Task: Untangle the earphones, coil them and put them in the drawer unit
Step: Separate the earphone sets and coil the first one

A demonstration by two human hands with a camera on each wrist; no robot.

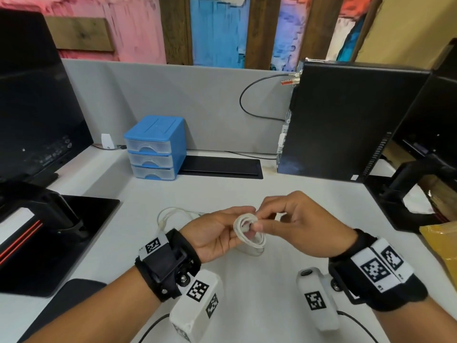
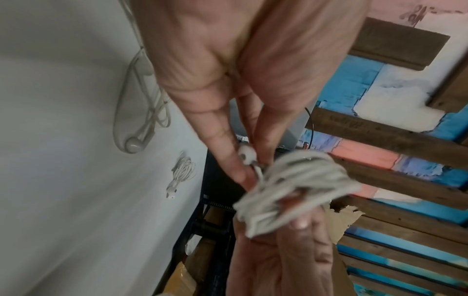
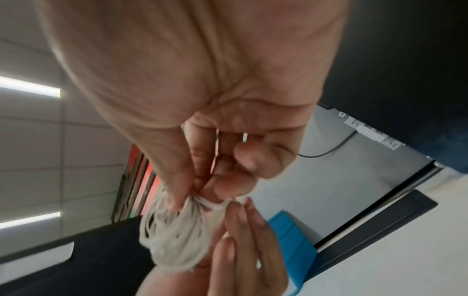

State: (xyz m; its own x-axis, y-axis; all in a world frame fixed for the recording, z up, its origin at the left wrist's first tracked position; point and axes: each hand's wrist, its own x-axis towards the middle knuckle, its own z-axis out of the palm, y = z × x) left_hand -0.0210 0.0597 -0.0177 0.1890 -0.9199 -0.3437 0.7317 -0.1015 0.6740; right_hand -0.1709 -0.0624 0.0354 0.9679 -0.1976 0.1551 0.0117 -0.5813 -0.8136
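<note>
Pinching the coiled white earphones (image 1: 248,231) above the desk (image 1: 247,194), the right hand (image 1: 301,229) and left hand (image 1: 215,233) both curl fingers on the bundle; motion blur hides the exact grip. Behind the left wrist, a second white cable (image 1: 170,216) is partly covered. All three drawers of the blue drawer unit (image 1: 154,147) are closed.

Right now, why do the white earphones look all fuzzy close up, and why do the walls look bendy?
Head view: sharp on the coiled earphones, but the wide lens bows the desk divider. Left wrist view: the coil is smeared, likely too close or moving. Right wrist view: the coil and the right hand are blurred; the ceiling lights glare white.
</note>
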